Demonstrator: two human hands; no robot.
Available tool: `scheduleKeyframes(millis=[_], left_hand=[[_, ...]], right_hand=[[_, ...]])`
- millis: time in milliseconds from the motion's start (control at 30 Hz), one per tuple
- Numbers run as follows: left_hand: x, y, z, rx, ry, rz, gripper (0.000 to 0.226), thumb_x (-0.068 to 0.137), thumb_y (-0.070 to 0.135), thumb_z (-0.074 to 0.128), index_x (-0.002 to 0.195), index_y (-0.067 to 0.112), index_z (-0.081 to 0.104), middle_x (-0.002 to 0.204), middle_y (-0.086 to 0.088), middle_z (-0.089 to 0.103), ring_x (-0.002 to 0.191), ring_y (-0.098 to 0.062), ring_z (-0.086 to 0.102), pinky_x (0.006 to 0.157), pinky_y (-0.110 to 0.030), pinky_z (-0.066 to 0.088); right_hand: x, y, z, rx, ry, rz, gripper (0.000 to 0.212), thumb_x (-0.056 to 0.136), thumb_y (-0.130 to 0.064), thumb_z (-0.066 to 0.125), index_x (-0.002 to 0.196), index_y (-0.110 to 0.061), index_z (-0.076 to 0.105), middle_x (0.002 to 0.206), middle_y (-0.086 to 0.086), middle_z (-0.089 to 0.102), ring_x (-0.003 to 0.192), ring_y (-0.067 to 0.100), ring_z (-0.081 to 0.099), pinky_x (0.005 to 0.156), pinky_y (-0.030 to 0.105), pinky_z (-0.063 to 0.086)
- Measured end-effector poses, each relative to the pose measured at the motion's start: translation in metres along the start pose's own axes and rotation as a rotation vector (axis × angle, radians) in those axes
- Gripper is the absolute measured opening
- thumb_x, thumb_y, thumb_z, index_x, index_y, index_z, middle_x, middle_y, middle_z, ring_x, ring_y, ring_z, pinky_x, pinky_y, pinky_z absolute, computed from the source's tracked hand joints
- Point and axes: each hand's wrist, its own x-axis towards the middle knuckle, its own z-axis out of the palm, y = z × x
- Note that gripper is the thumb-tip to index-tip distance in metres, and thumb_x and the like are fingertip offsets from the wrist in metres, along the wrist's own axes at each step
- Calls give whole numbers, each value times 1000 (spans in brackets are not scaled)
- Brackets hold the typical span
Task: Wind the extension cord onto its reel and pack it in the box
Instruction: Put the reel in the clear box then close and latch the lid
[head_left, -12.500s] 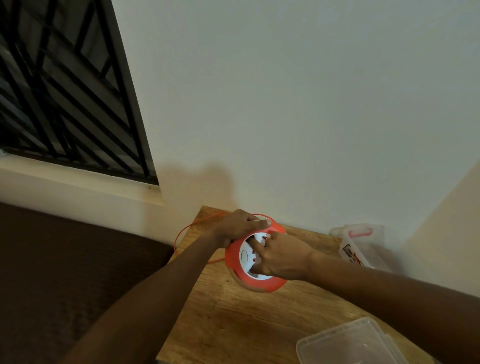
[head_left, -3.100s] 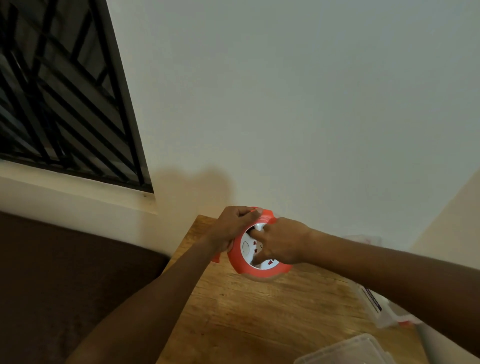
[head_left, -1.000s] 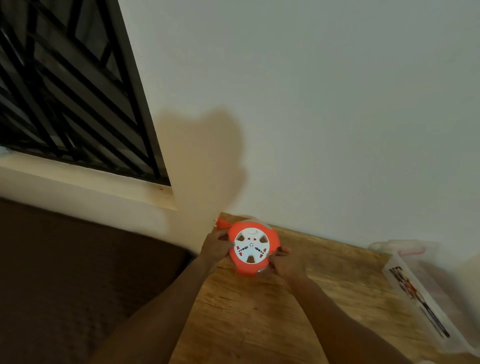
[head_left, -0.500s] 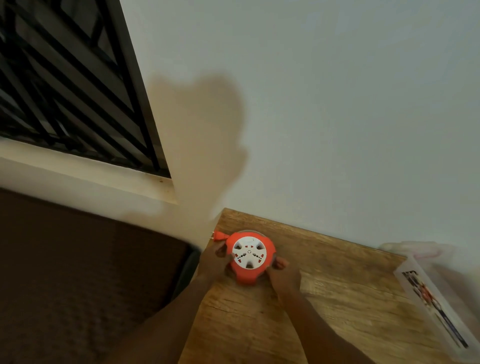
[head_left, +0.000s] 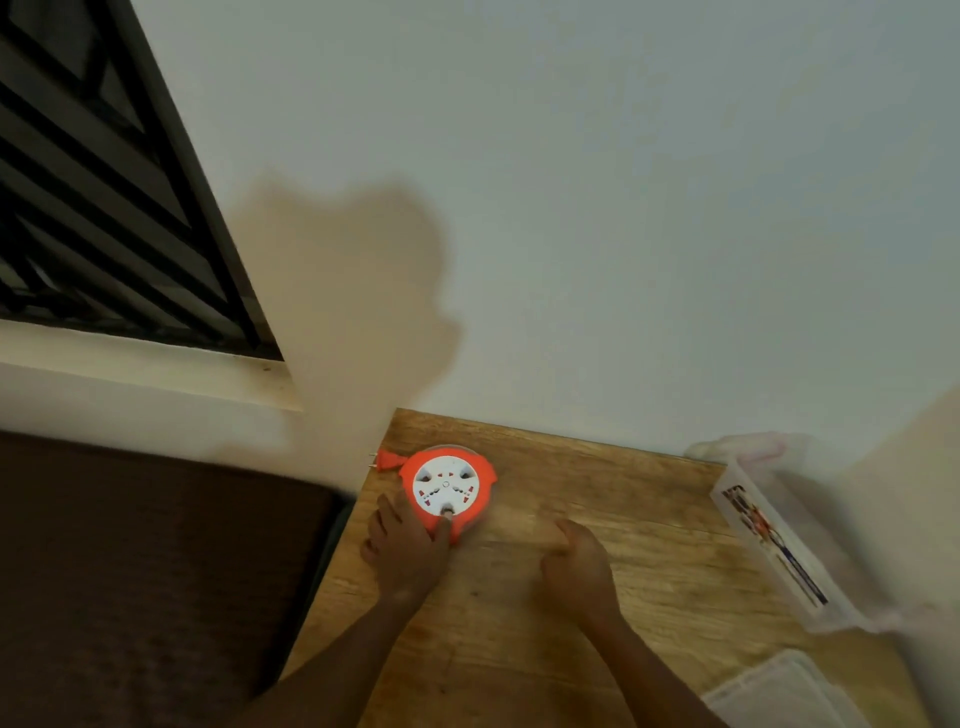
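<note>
Your left hand (head_left: 408, 545) rests on the reel (head_left: 448, 488), thumb pressing its white face, fingers relaxed; your right hand (head_left: 576, 564) lies loosely curled and empty on the table (head_left: 597, 519). The plug (head_left: 385, 460) overhangs the edge and could snag when lifting toward the box (head_left: 774, 545).

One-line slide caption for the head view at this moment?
Wound orange cord reel lies flat on the wooden table, left hand touching it, right hand apart, clear box at right.
</note>
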Motion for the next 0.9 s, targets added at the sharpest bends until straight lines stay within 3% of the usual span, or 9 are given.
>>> scheduleKeyframes(millis=[167,267,367,433,500,567,667,733,900], left_hand=[[-31,23,12,175,20,263,94,95,63,54,166,14,16,173,-21,9,158,-44,13,122,-64,21],[-45,56,21,193,-56,467,91,99,62,49,167,17,9,175,-15,0,161,-37,0,125,-61,11],[-53,101,28,164,-157,702,86,102,57,49,167,17,8,176,-9,-4,162,-30,-4,128,-51,3],[-60,137,34,205,-218,843,84,103,55,50,166,15,12,176,-11,4,162,-29,0,128,-42,0],[-69,171,39,188,-311,885,83,103,55,51,166,17,14,175,-12,9,162,-30,5,129,-44,8],[-80,203,46,206,-386,932,83,102,56,53,167,21,14,176,-9,9,161,-30,12,127,-48,19],[-93,242,58,271,-471,1015,80,101,51,59,166,27,17,176,-5,6,160,-29,18,123,-49,30],[-100,265,66,333,-490,1068,79,101,49,61,165,30,19,176,-3,7,159,-27,22,119,-50,36],[-118,301,94,401,-524,1134,83,99,43,65,165,33,17,176,-4,10,161,-26,17,126,-47,28]], right_hand=[[-29,53,-42,10,125,57,38,84,2,57,113,-19,69,102,-10,64,94,10,63,67,-2,37],[-48,75,-69,18,227,16,38,84,2,60,112,-21,70,95,-24,56,83,-3,56,66,-5,35],[-70,96,-91,41,257,37,24,88,-12,56,103,-25,70,91,-14,68,84,8,65,73,12,48],[-84,115,-104,63,247,82,34,83,-12,58,115,-15,67,105,2,70,98,22,66,85,35,53],[-97,130,-118,19,292,104,46,79,-4,66,124,-3,63,118,12,67,112,31,60,98,45,47],[-111,143,-135,6,365,139,46,78,2,69,123,-3,63,118,10,66,114,29,59,100,44,45],[-125,154,-159,40,484,123,31,75,2,68,88,-27,67,84,-11,67,82,11,64,76,30,51],[-130,167,-173,17,516,172,26,73,-1,67,74,-27,65,70,-12,64,68,7,61,62,25,47],[-141,209,-192,-24,480,287,21,78,-13,66,98,-7,70,94,6,70,89,28,65,80,40,54]])
